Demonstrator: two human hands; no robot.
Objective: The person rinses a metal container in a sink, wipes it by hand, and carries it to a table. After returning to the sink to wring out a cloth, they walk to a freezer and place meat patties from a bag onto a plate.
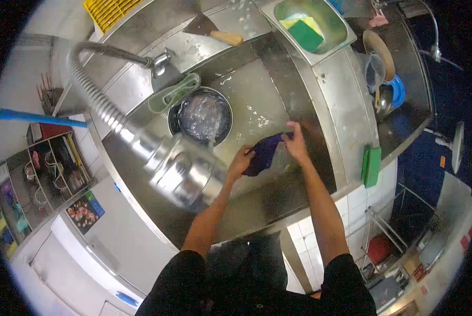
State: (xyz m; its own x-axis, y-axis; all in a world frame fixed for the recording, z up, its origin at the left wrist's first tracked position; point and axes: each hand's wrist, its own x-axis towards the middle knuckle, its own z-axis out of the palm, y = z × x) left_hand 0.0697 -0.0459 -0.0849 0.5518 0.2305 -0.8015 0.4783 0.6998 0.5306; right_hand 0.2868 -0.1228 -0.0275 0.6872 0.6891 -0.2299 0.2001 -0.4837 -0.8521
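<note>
A dark purple cloth is stretched between my two hands over the sink. My left hand pinches its left edge, with the fingers curled in. On the other side, my right hand grips the upper right corner between thumb and fingers. Beyond my left hand sits a round dark pan holding water, its surface rippled and shiny. A large chrome spray faucet hangs in the foreground, left of my left forearm.
Against the sink's back wall leans a clear greenish container. A wooden-handled scraper lies on the back ledge. To the right are a metal basin with a green-yellow sponge and a green scrubber on the rim.
</note>
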